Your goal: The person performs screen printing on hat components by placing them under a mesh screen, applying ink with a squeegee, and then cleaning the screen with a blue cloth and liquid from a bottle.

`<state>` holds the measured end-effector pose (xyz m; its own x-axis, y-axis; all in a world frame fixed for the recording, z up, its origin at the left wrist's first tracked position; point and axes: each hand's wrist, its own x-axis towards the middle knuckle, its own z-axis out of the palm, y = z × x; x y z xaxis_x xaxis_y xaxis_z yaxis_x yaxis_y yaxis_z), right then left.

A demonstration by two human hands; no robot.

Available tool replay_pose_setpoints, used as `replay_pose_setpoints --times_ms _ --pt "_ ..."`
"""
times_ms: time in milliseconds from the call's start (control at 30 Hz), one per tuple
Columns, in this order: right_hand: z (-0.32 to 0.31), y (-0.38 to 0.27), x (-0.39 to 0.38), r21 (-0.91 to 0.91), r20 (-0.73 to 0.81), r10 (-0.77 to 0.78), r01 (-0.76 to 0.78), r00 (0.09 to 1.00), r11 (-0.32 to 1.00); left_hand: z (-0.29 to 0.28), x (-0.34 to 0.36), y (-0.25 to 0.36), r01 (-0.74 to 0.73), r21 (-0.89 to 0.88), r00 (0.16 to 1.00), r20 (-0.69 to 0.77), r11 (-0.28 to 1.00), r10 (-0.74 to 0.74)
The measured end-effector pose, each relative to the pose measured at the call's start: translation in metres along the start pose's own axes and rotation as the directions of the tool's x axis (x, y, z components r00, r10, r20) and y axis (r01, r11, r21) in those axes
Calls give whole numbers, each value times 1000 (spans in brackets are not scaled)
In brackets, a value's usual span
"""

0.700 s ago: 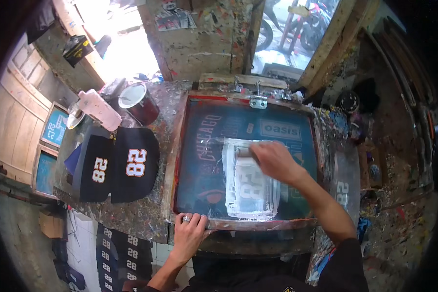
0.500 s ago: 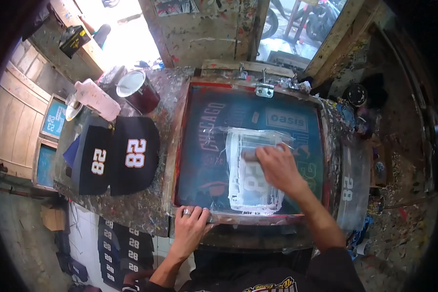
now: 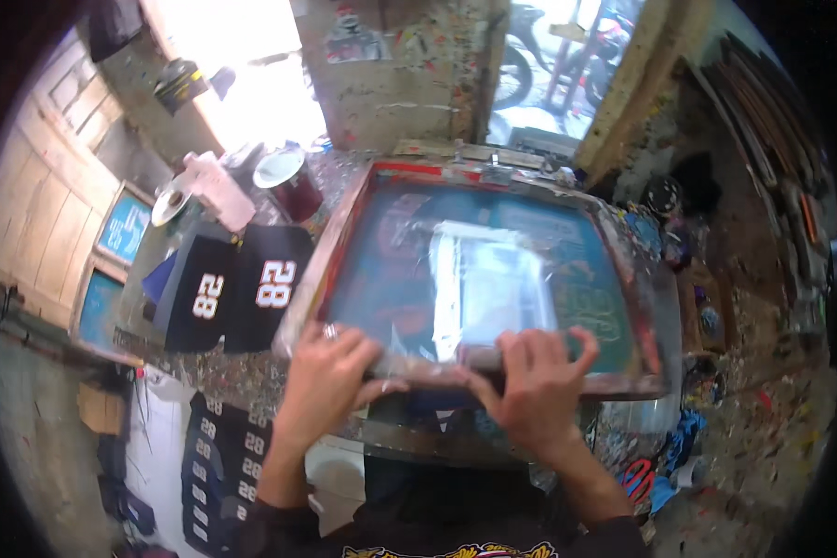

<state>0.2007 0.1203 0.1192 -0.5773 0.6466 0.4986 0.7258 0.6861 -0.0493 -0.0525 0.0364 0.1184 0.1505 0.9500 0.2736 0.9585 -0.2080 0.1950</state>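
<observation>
Both hands grip the near edge of a screen printing frame [image 3: 335,240], which has red-stained wood and blue-green mesh [image 3: 595,325]. My left hand [image 3: 325,391] holds it near the left corner, fingers bent over the wood. My right hand [image 3: 539,395] grips it right of middle, beside a short dark bar [image 3: 479,358] too blurred to make out. White ink [image 3: 446,298] surrounds a pale rectangle on the mesh. The near edge looks raised, with dark material [image 3: 446,409] partly visible beneath. Two dark panels with printed numbers [image 3: 195,251] lie left of the frame.
A pink bottle [image 3: 219,191], a paint can [image 3: 293,195] and a small dish [image 3: 172,203] stand back left. More screens [image 3: 112,293] are at far left. Printed dark pieces [image 3: 223,465] lie low at bottom left. Stacked boards [image 3: 763,149] lean at right; two bright openings are behind.
My right hand has moved from the inked middle to the near edge. My left hand has shifted leftward and up with the frame, whose near edge has risen.
</observation>
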Motion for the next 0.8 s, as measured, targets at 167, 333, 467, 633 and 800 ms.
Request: replay_pose_setpoints --times_ms 167,333,467,633,800 --pt "-50 30 123 -67 -181 -90 79 979 995 2 32 8 -156 -80 887 -449 984 104" --pt "-69 84 212 -347 -267 -452 353 851 869 122 -14 -22 6 -380 981 182 925 68" --pt "-108 83 256 -82 77 -116 122 990 989 141 -14 -10 164 -499 977 201 851 -70" --pt "-119 82 287 77 235 186 -209 954 975 76 -9 40 118 -725 972 -55 678 -227" --pt "-108 111 303 35 10 -21 21 1000 999 57 -134 32 650 -725 623 336 228 -706"
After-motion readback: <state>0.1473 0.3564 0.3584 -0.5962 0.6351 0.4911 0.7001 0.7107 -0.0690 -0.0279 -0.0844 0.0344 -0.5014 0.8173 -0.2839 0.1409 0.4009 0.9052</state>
